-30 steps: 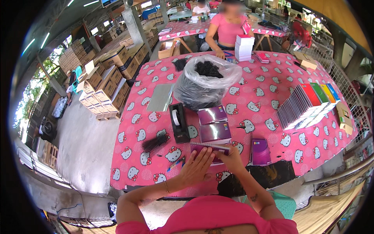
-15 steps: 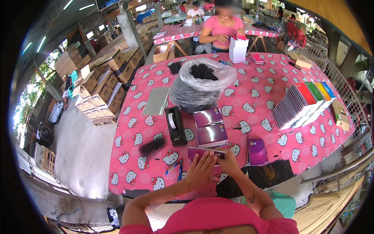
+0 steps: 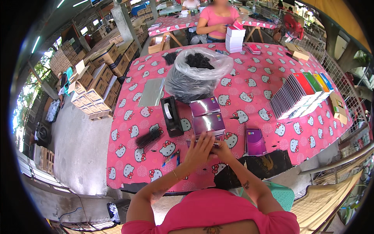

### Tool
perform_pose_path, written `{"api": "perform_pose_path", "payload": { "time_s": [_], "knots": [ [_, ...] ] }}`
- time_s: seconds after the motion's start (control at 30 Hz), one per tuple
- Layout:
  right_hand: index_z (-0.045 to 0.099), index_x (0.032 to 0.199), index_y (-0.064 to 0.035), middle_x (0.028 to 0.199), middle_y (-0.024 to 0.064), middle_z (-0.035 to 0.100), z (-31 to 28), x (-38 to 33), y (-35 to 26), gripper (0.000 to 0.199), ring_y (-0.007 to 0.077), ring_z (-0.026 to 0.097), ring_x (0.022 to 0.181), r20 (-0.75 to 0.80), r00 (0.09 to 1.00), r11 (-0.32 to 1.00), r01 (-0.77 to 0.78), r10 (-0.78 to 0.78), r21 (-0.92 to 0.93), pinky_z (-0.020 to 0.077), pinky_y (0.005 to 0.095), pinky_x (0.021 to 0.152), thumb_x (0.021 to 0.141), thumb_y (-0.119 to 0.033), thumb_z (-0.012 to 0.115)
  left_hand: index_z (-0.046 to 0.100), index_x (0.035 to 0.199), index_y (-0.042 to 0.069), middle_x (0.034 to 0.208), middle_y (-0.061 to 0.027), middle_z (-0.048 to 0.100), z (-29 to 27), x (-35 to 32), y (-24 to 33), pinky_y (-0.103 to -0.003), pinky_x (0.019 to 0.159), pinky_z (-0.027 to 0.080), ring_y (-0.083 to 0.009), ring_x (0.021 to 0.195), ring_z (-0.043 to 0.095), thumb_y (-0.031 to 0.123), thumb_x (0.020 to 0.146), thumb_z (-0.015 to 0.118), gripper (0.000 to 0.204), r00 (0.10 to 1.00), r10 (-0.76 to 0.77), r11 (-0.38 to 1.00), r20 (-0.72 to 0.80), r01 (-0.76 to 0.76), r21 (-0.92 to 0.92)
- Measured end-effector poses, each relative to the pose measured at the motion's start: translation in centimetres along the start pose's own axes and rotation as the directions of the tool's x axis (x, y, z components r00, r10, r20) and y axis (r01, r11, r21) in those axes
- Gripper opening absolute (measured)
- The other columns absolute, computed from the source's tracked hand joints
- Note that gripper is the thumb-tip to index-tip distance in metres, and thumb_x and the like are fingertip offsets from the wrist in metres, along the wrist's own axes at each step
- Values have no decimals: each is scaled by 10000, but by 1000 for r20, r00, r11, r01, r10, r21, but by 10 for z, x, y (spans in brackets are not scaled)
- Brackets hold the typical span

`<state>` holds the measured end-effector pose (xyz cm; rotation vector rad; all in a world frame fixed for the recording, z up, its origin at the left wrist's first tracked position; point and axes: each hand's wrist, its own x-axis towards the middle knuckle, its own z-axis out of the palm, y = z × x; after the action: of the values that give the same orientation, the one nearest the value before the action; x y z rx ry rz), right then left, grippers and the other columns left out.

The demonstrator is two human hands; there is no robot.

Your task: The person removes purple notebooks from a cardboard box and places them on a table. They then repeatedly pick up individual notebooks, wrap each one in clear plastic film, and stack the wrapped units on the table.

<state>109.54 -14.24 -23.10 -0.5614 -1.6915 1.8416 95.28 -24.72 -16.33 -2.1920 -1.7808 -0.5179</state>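
Observation:
A small purple spiral notebook (image 3: pixel 189 143) lies low in front of me, mostly covered by my hands. My left hand (image 3: pixel 199 151) rests across it, fingers stretched out toward its far edge. At its right end my right hand (image 3: pixel 223 152) grips the notebook, fingers bent and partly hidden. Just beyond stand two stacks of purple notebooks (image 3: pixel 209 123) with shiny covers. Left of them is a black tape dispenser (image 3: pixel 172 117) with a pale roll. Another purple notebook (image 3: pixel 255 141) lies apart to the right.
A clear plastic bag (image 3: pixel 194 80) of black spiral bindings stands beyond the stacks. Loose black bindings (image 3: pixel 149 137), pens (image 3: pixel 171 158) and clear sheets (image 3: pixel 152 92) lie left. Spiral notebooks (image 3: pixel 298 95) are stacked at right. Across the table, a person (image 3: pixel 218 23) handles a white stack (image 3: pixel 234 39).
My left hand has slid forward over the notebook, hiding more of its cover and spiral edge. My right hand stays at its right end. The whole view has shifted slightly.

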Motion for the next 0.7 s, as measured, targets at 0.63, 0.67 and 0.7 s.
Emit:
{"api": "perform_pose_path", "payload": {
  "time_s": [0.63, 0.67, 0.7],
  "knots": [
    [728, 1064, -6, 956, 95, 713, -46, -16, -73, 201, 142, 676, 866, 9, 999, 941, 41, -40, -336, 565, 283, 790, 872, -64, 732, 664, 1044, 104, 981, -22, 682, -10, 17, -5, -463, 1033, 376, -205, 966, 635, 169, 877, 706, 184, 987, -58, 954, -150, 11, -298],
    [731, 1046, -4, 943, 91, 712, -46, -15, -74, 179, 136, 674, 854, 20, 1000, 931, 26, -20, -364, 564, 280, 780, 876, -60, 725, 664, 1043, 101, 973, -22, 682, -9, 17, -6, -464, 1031, 377, -207, 964, 633, 164, 874, 708, 185, 987, -53, 955, -155, 5, -298],
    [729, 1032, -3, 931, 83, 710, -47, -14, -74, 168, 130, 669, 839, 54, 998, 933, 52, -35, -357, 561, 275, 768, 873, -59, 725, 664, 1041, 98, 970, -24, 682, -10, 16, -6, -458, 1012, 387, -212, 954, 630, 162, 872, 708, 187, 988, -45, 956, -150, -1, -294]
  ]
}}
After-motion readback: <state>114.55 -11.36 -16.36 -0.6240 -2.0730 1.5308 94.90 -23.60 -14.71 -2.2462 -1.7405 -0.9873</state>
